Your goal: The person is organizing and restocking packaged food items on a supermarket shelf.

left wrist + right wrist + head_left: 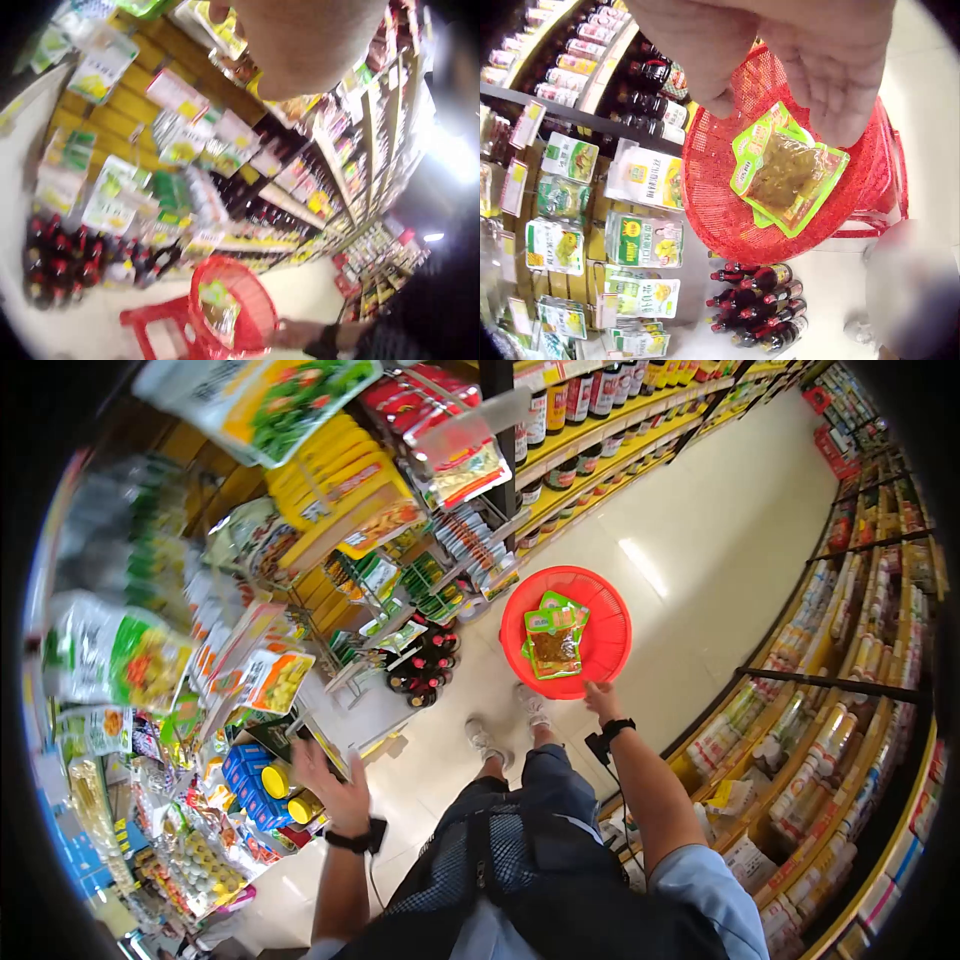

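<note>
A red plastic basket stands on a red stool in the aisle. Inside it lie green-edged packets, the top one showing brown pickled-looking food through a clear window. My right hand is at the basket's near rim; in the right wrist view its thumb and fingers are apart, with the packets seen beyond them. My left hand, slightly blurred, hangs in the air with fingers extended, holding nothing. It is close to the left-hand shelf goods and blue packs with yellow lids.
Hanging food packets crowd the left rack. Dark bottles with red caps stand low beside the basket. Sauce bottles line the shelf ahead, and a long stocked shelf curves along the right. Pale tiled floor runs between.
</note>
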